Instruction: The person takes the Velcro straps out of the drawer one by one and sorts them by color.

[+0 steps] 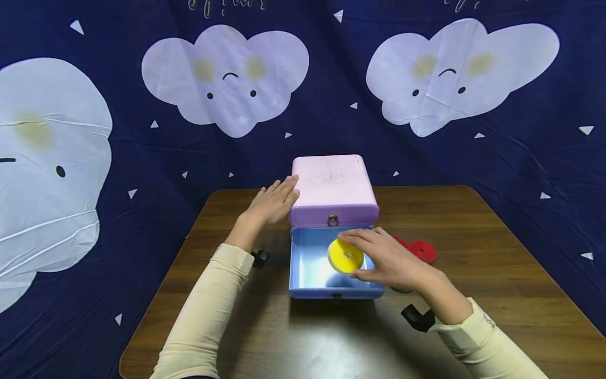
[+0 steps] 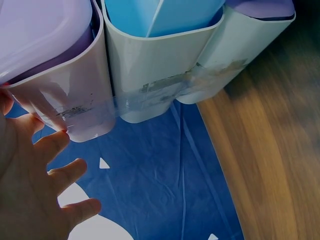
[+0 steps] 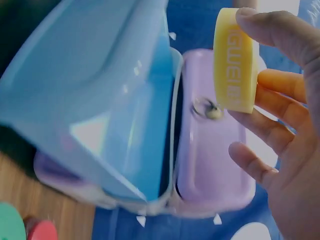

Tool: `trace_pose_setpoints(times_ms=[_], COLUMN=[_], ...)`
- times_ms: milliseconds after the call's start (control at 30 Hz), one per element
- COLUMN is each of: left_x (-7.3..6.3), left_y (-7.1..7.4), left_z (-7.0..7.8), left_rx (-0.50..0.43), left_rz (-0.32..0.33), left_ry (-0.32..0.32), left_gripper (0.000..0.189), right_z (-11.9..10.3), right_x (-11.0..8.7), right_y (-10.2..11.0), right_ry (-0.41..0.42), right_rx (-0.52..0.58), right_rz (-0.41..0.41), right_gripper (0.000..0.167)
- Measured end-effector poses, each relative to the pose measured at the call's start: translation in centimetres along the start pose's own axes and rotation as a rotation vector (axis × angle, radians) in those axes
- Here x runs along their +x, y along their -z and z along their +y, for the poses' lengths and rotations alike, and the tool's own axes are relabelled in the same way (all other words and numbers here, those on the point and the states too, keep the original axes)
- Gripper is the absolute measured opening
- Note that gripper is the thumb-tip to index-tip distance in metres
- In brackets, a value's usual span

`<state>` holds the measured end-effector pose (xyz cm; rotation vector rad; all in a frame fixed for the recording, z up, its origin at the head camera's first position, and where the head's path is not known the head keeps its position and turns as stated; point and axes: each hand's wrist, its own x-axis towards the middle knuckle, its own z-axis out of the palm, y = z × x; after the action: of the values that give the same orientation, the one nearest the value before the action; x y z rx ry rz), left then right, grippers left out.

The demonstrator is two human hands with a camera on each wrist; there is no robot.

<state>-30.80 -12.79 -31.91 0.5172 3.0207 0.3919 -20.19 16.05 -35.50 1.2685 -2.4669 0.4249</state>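
My right hand (image 1: 395, 260) pinches a yellow roll (image 1: 337, 260) between thumb and fingers, above the pulled-out blue drawer (image 1: 305, 268). The roll has a small centre hole, and the right wrist view shows pale letters printed round its side. My left hand (image 1: 271, 204) rests against the left side of the pink drawer box (image 1: 331, 179), fingers spread. In the left wrist view its fingertips are at the pinkish casing (image 2: 75, 110). The purple drawer front (image 3: 215, 165) above the blue drawer is closed and has a small ring pull.
Red rolls (image 1: 423, 251) lie on the wooden table (image 1: 473, 295) right of the drawers, partly behind my right hand. A green round thing (image 3: 10, 222) is beside them. Clear tape (image 2: 145, 97) joins the stacked casings. Behind the table hangs a dark blue cloth (image 1: 331, 105) with clouds.
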Motion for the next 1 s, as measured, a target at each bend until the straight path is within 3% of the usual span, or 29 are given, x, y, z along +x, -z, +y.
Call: trace_pose_setpoints(times_ms=[267, 700, 833, 1000], left_x=[-0.1, -0.1, -0.1, -0.2], left_y=[0.2, -0.1, 0.0, 0.1], left_z=[-0.1, -0.1, -0.1, 0.1], left_rx=[-0.014, -0.027, -0.026, -0.038], left_rz=[0.008, 0.007, 0.009, 0.006], left_ry=[-0.005, -0.003, -0.002, -0.001], left_gripper=[0.057, 0.056, 0.057, 0.057], right_z=[0.7, 0.6, 0.9, 1.3], right_x=[-4.1, -11.4, -13.2, -15.1], right_y=[1.4, -1.2, -2.7, -4.7], right_ry=[-0.091, -0.346, -0.382, -0.444], right_rx=[-0.050, -0.074, -0.120, -0.159], right_rz=[0.141, 0.242, 0.236, 0.170], right_gripper=[0.080, 0.081, 0.076, 0.068])
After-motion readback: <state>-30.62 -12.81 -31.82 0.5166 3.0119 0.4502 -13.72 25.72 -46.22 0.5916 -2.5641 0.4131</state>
